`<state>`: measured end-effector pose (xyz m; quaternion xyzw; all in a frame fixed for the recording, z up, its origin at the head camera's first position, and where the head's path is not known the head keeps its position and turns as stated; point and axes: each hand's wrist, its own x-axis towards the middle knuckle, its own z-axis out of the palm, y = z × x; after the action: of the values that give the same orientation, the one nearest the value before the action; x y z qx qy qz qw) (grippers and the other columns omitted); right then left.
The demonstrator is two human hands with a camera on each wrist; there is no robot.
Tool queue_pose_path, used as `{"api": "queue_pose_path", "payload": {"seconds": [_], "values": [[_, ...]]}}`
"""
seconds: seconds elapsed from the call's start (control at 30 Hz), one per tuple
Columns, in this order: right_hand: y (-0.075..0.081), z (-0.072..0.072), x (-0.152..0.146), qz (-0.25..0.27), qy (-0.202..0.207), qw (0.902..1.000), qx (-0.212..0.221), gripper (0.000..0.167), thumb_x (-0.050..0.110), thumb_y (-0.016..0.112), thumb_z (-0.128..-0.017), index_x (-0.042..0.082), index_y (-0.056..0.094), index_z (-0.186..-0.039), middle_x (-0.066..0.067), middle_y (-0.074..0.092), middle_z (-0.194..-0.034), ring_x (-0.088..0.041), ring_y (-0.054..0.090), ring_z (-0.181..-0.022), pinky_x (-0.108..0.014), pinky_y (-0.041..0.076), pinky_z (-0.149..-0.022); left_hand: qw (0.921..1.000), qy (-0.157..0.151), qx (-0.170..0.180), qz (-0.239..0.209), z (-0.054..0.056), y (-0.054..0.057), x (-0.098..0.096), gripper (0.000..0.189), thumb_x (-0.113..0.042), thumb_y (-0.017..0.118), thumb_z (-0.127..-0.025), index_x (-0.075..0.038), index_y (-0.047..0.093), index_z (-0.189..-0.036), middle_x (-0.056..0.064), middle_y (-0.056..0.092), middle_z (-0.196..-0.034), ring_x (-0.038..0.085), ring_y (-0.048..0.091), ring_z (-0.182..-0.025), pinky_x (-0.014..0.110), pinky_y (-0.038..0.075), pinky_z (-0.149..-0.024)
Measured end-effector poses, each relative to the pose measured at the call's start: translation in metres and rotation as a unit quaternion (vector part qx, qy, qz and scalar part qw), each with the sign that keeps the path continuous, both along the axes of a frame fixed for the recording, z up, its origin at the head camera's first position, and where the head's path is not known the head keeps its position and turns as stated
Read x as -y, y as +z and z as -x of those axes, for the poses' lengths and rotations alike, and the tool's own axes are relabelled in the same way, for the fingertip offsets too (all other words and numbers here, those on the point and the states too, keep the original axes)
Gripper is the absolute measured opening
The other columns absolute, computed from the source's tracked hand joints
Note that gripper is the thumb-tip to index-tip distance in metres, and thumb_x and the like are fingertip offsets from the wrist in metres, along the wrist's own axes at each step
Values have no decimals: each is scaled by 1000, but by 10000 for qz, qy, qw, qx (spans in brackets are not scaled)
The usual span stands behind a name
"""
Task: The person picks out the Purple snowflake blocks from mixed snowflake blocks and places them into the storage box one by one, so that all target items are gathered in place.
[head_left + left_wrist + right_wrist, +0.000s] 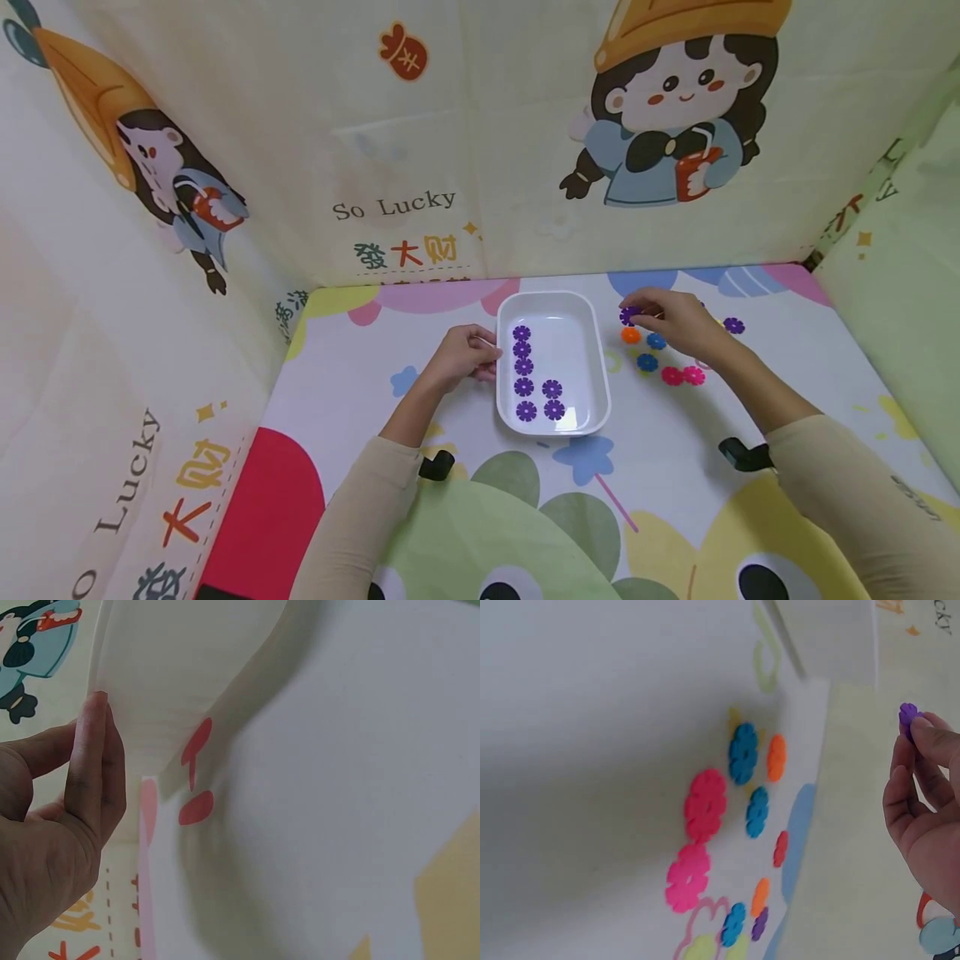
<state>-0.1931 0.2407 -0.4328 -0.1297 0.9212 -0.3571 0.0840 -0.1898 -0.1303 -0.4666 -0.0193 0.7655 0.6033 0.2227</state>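
My right hand [678, 321] pinches a purple flower-shaped disc [909, 716] between thumb and fingertips, raised above the table to the right of the tray. A white rectangular tray [553, 303] with rounded corners stands in the middle. Inside, several purple flower discs [524, 367] form a column along the left side, and two more purple discs [552, 390] sit beside its near end. At the tray's left rim is my left hand [467, 358]; in the left wrist view its fingers [88, 761] extend fairly straight, with the tips touching the tray's outer edge.
Right of the tray lie loose flower discs: pink ones [672, 376], blue ones [647, 362], an orange one [630, 335] and a purple one [734, 326]. In the right wrist view a red disc [781, 849] also shows. Printed cloth walls [525, 242] border the table.
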Motion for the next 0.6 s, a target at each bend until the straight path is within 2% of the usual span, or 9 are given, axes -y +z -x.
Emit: {"api": "queue_pose_path", "payload": {"seconds": [0.37,0.6], "values": [[10,1,33,31,711,9973,-150,28,8,67,-100,10,69,-128,-11,72,-122,-30,70,-109,-46,65,-93,10000,11,28,46,-1,0,1,25,-3,73,-95,3,61,-116,12,69,-82,17,70,-60,45,68,-68],[10,0,53,154,994,9948,-175,26,5,67,-100,14,73,-124,-6,74,-121,-26,71,-109,-46,63,-97,10000,-28,12,-45,2,-2,2,26,-4,73,-95,3,61,-116,12,70,-83,16,71,-61,36,68,-61]]}}
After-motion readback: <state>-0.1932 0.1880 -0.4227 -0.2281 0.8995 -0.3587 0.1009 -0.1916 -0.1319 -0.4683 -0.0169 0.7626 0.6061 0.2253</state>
